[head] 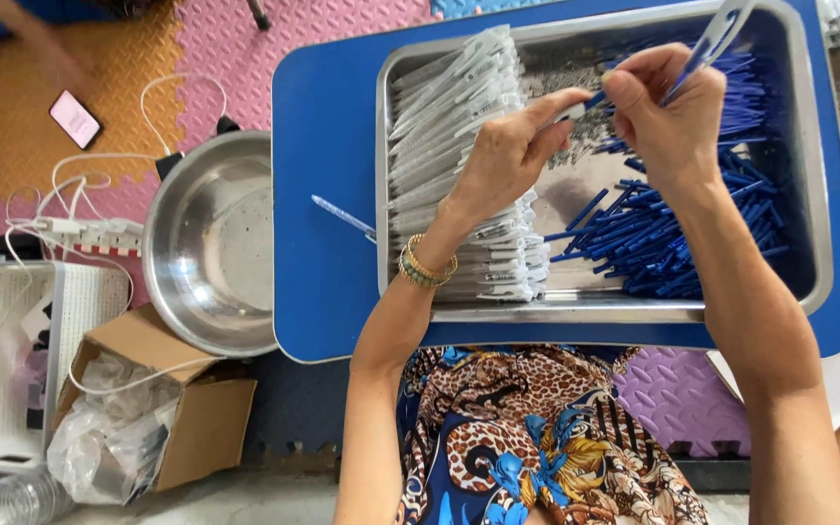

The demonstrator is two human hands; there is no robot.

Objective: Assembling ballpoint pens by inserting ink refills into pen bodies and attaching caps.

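Over steel tray (819,194), blue pen (678,78) slants up-right between hands.

A long row of slim clear-and-white sachets (459,165) stands packed on edge along the left side of the steel tray (819,194). On the floor to the left, an open brown carton (201,408) holds crumpled clear plastic bags (109,437), and a phone (75,119) lies with its pale pink screen lit.

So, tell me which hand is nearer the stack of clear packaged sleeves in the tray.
Left. The left hand hovers right at the stack of clear packets, partly over its edge. The right hand is farther off, above the pile of blue pens.
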